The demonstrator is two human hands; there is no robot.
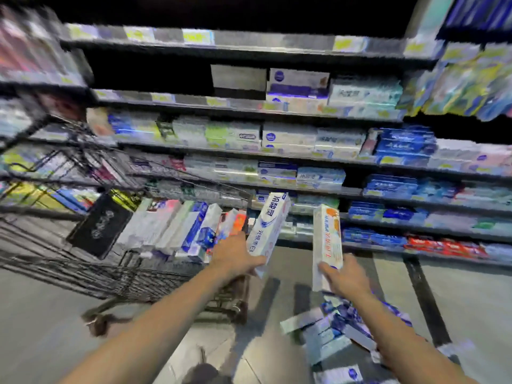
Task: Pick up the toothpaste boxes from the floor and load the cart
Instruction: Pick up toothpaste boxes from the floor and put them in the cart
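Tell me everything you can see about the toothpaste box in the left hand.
The white toothpaste box is a long, narrow carton, cardboard by its look, with blue characters printed down its face and a pale swirl in the middle. It looks closed and undamaged. It stands almost upright, its top leaning slightly right, in the air beside the right end of the wire cart. The left hand grips its lower end; nothing else touches it.

Cart (83,261) packed with boxes (177,228); bare floor (288,261) between cart and shelves (415,234)
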